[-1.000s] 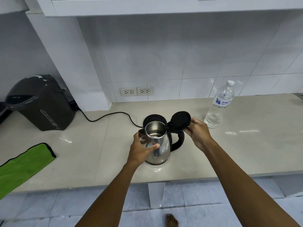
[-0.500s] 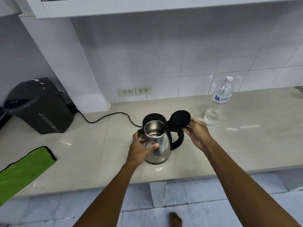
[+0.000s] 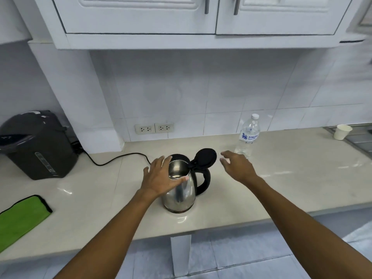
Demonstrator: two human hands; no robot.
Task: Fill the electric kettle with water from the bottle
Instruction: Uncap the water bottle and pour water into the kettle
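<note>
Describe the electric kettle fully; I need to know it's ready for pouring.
The electric kettle is polished steel with a black handle on its right and a black hinged lid flipped fully open, baring the mouth. It stands upright on the pale countertop, off its black base just behind. The left hand rests against its upper left side; the right hand is clear of it.

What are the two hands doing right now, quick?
Left hand: open, fingers spread over the kettle, gripping nothing.
Right hand: open, empty, between the kettle lid and the bottle.
</note>
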